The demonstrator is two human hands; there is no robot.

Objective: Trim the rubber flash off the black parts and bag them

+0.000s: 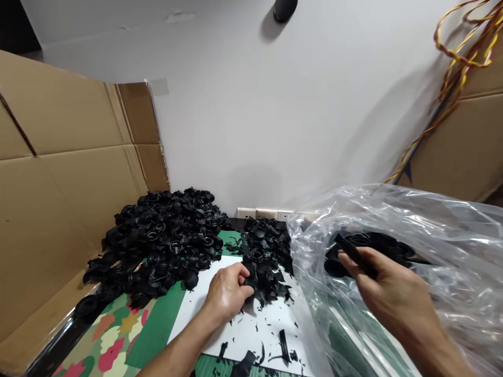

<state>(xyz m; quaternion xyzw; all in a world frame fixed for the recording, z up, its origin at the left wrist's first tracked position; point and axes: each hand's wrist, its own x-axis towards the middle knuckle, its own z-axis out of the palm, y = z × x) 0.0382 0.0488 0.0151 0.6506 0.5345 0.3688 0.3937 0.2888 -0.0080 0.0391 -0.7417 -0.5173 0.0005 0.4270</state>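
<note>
My left hand (228,291) rests on a white sheet (251,335), its fingers pinched on a small black rubber part (250,277) at the edge of a small heap of black parts and trimmings (267,251). My right hand (387,285) is raised over the mouth of a clear plastic bag (412,225) and grips a slim black tool (356,255). Several black parts (377,243) lie inside the bag. A large pile of black ribbed rubber parts (157,241) lies to the left.
A tall cardboard panel (58,183) stands on the left and another cardboard box (467,146) at the back right, with red and yellow wires (456,63) hanging over it. A green flowered mat (118,335) covers the table. Black scraps (283,345) litter the white sheet.
</note>
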